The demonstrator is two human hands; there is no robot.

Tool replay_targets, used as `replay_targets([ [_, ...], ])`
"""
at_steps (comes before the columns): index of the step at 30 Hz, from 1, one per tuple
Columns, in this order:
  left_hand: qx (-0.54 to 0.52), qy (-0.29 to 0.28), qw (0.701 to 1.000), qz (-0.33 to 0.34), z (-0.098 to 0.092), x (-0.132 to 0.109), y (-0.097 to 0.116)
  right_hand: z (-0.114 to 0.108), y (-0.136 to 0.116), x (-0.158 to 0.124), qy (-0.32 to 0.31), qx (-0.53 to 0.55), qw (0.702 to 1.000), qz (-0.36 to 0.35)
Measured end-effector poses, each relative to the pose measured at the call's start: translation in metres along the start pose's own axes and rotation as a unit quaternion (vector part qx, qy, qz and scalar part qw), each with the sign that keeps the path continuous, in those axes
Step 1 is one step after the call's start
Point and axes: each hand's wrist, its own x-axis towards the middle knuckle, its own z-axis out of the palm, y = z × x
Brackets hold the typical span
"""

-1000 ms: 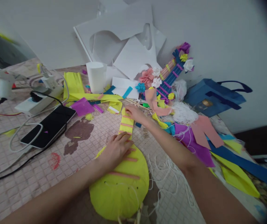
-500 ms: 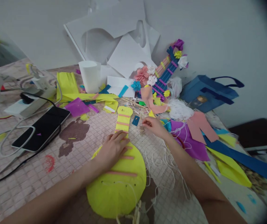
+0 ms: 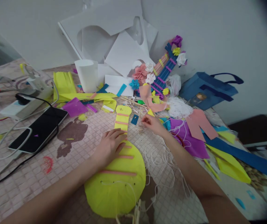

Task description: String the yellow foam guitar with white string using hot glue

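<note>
A neon-yellow foam guitar shape [image 3: 117, 183] with pink strips lies on the tiled table near me. My left hand [image 3: 109, 145] rests flat on it where the neck meets the round body, fingers stretched out. My right hand [image 3: 152, 122] is to the right of the yellow neck [image 3: 122, 118], fingers pinched at the table among thin white string [image 3: 161, 158]; what they pinch is too small to make out. A small blue foam piece [image 3: 134, 119] lies between the neck and my right hand.
A black phone [image 3: 39, 129] with cables and a power strip [image 3: 23, 104] lie at the left. A white cup [image 3: 87, 75], white foam boards [image 3: 114, 40], a blue flowered guitar model [image 3: 164, 70], a blue bag [image 3: 206, 90] and coloured foam scraps [image 3: 194, 137] crowd the back and right.
My right hand left the top of the yellow neck and moved right and nearer, down to the string. My left hand stayed on the yellow shape. The view shifted slightly.
</note>
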Motion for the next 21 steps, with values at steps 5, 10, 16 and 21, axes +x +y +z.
replay_targets([
  [5, -0.011, 0.017, 1.0, 0.002, -0.001, 0.001, 0.0, 0.006, -0.01, 0.022, 0.027, 0.04, 0.999, -0.018],
  [10, -0.016, 0.026, 1.0, 0.0, -0.001, 0.002, -0.002, 0.026, -0.026, 0.058, 0.049, 0.04, 0.997, -0.032],
  [16, -0.016, 0.023, 1.0, -0.002, -0.001, 0.002, -0.002, 0.045, -0.037, 0.087, 0.044, 0.006, 0.997, -0.056],
  [21, -0.022, 0.009, 1.0, -0.012, -0.003, 0.002, -0.001, 0.052, -0.031, 0.097, 0.04, -0.032, 0.996, -0.07],
])
